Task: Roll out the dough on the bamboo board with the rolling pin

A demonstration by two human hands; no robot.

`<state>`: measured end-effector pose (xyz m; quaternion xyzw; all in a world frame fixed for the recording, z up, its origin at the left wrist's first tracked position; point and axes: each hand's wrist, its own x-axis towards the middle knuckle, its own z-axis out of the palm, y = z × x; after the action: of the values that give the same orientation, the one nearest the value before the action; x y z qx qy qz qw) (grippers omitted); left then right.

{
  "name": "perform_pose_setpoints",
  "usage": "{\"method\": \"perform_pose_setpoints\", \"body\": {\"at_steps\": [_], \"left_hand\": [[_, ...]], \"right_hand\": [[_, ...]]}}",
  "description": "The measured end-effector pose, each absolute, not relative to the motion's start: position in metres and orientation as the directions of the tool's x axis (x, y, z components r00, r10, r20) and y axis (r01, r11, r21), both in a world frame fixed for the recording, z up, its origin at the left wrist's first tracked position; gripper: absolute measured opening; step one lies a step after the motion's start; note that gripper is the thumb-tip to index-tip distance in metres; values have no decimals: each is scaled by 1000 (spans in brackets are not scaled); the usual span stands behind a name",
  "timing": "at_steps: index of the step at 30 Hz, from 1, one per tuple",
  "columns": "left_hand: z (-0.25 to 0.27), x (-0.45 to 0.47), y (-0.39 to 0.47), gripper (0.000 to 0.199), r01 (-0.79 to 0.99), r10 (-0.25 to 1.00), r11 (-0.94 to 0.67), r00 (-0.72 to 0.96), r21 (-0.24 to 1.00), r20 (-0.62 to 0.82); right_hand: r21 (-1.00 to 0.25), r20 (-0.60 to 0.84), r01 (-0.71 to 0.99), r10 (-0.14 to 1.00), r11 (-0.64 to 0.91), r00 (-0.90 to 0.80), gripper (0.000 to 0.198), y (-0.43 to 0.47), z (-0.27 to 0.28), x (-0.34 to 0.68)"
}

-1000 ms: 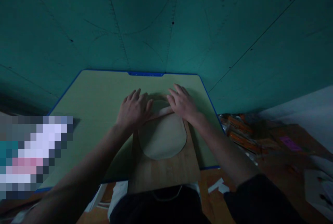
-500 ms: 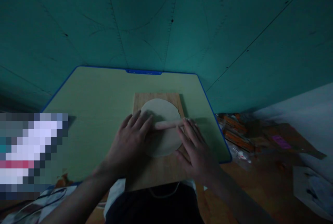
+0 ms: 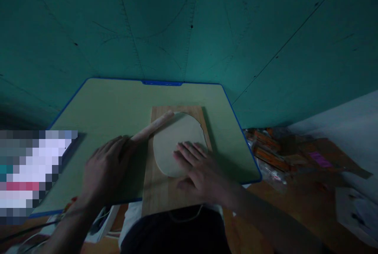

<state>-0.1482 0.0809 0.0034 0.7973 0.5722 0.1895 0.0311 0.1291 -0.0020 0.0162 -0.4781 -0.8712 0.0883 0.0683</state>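
Note:
A flat, roundish sheet of dough (image 3: 177, 136) lies on a wooden board (image 3: 159, 199). My left hand (image 3: 108, 165) is closed around the near end of a rolling pin (image 3: 153, 126), left of the board. The pin slants up and to the right, its far tip over the dough's upper left edge. My right hand (image 3: 197, 169) is open, palm down, with its fingers spread on the lower right part of the dough. That hand hides the dough's lower right edge.
The board rests on a pale table (image 3: 118, 104) with a blue rim, against a green wall (image 3: 165, 17). A pixelated screen-like patch (image 3: 32, 171) covers the table's left side. Packaged orange items (image 3: 270, 155) and cardboard (image 3: 327, 157) lie on the floor at right.
My left hand has drawn the rolling pin left, off most of the dough, and turned it from level to slanted. My right hand has let go of the pin and now lies on the dough.

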Motion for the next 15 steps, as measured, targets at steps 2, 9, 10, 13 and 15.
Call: {"method": "perform_pose_setpoints", "body": {"at_steps": [2,9,10,13,15], "left_hand": [[2,-149,78,33,900,916,-349,268,263,298],[-3,-147,73,38,922,885,-363,295,137,359],[-4,-147,73,41,921,881,-369,303,128,363],[-6,-147,73,45,918,877,-373,302,135,374],[-7,-147,74,45,916,873,-375,297,142,386]], "right_hand": [[-188,48,834,853,519,-520,70,15,13,133],[-159,25,844,857,513,-516,77,64,11,116],[-157,26,845,857,512,-515,78,65,11,112],[-174,29,825,840,538,-542,80,53,11,105],[-191,37,800,818,569,-574,79,41,10,105]]}}
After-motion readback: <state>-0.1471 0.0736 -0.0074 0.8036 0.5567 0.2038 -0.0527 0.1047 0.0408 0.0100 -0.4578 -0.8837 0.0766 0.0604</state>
